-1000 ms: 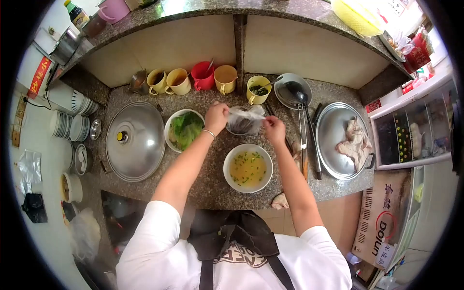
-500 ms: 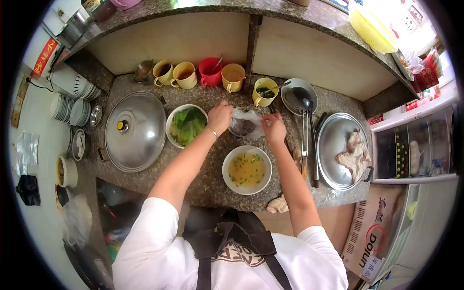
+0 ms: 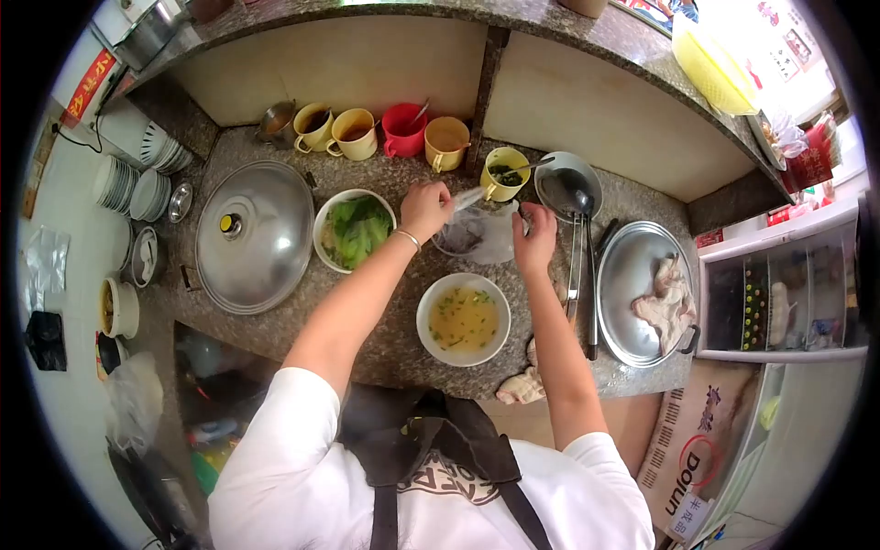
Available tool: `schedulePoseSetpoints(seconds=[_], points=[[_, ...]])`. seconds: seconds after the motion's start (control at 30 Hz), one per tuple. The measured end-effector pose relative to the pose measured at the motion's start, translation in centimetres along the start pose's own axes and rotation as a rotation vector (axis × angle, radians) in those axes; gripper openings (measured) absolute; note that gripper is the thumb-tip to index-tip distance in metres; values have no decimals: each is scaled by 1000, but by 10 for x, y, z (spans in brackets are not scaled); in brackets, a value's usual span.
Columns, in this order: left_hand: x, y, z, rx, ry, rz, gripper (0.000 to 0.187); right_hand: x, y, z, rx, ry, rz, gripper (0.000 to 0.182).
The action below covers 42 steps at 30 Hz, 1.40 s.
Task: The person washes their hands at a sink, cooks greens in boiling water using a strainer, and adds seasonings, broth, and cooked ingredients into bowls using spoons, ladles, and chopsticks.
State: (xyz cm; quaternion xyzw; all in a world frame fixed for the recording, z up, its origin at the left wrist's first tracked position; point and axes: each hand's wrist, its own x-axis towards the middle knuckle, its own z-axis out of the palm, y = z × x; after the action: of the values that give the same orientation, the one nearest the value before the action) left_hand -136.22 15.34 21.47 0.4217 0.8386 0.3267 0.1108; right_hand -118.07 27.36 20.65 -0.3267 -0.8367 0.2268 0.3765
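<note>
A clear plastic bag [image 3: 495, 240] is stretched between my two hands, over a dark round patch on the counter behind the soup. My left hand [image 3: 427, 210] pinches a twisted end of the bag, fingers closed. At the bag's other side, my right hand [image 3: 535, 236] has its fingers curled around the edge. Just in front of the bag stands a white bowl of yellowish soup [image 3: 464, 320] with green bits floating in it. Left of my left hand is a second white bowl with leafy greens [image 3: 357, 233].
A large domed lid [image 3: 255, 243] covers a pot at the left. Several cups, among them a red mug [image 3: 404, 131], line the back wall. At the right lie a ladle [image 3: 576, 206] in a metal bowl and a steel lid [image 3: 616, 321] with raw meat [image 3: 666, 305] on it.
The bag is spread wider and lower between my hands. My right hand has moved slightly right and up, while my left hand has shifted a little to the right.
</note>
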Motion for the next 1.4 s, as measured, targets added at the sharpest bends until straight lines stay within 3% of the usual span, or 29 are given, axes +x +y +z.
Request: schedulePoseSetpoints(seconds=[0.03, 0.07, 0.1, 0.17, 0.23, 0.37, 0.43, 0.5, 0.57, 0.6, 0.63, 0.7, 0.83, 0.9, 0.97, 1.0, 1.03, 1.1, 1.13, 1.2, 1.27, 1.33, 1.4], points=[[2, 2, 2, -87, 25, -28, 20, 3, 1, 3, -2, 1, -4, 28], [0, 2, 6, -143, 156, 63, 15, 3, 5, 8, -124, -68, -143, 23], [-1, 1, 8, -143, 150, 64, 15, 0, 9, 11, -245, -137, -277, 18], [-4, 1, 3, -494, 168, 31, 12, -9, 19, 13, -238, -220, -228, 14], [-4, -5, -2, -530, 151, 51, 13, -12, 26, 10, -349, -444, -179, 15], [-10, -6, -21, -643, 98, 129, 15, -16, 20, -4, -351, -433, -269, 10], [-12, -7, -27, -881, 37, -118, 21, -15, 13, -13, -280, -492, -333, 7], [-15, -11, -26, -858, -22, -134, 28, -17, 6, -17, -242, -513, -373, 7], [-24, 12, -37, -160, 214, 368, 35, -18, 1, -17, -206, -531, -419, 7], [-30, 28, -40, -164, 130, 436, 42, -19, -2, -15, -203, -568, -470, 8], [-34, 40, -37, -20, 122, 435, 45, -20, -5, -13, -198, -607, -521, 8], [-30, 28, -22, 164, -89, 303, 38, -24, -5, -9, -177, -628, -556, 9], [-25, 5, -9, 137, -23, 218, 28, -25, -2, -10, -341, -746, -560, 14], [-32, 9, -18, -12, 81, 193, 9, -33, 4, -12, -436, -825, -539, 18], [-35, 5, -24, -85, 64, 184, 9, -35, 11, -7, -596, -761, -476, 25], [-36, 2, -26, -90, 38, 231, 11, -32, 15, -5, -666, -863, -438, 42], [-35, -1, -27, -96, 14, 280, 13, -29, 9, -6, -668, -861, -436, 42], [-35, -7, -29, -53, -50, 347, 22, -23, -3, -7, -722, -843, -192, 59], [-38, -3, -35, 28, -139, 394, 26, -19, -6, -7, -723, -843, -190, 59], [-46, 5, -45, 110, -234, 440, 31, -14, -10, -6, -743, -865, -75, 77], [-51, 11, -51, 319, -385, 535, 41, -12, -8, -4, -716, -866, -92, 77], [-52, 0, -43, 376, -380, 549, 36, -13, -2, 0, -689, -872, -113, 77], [-54, -11, -36, 438, -371, 557, 31, -13, 11, 5, -325, -810, -153, 62]])
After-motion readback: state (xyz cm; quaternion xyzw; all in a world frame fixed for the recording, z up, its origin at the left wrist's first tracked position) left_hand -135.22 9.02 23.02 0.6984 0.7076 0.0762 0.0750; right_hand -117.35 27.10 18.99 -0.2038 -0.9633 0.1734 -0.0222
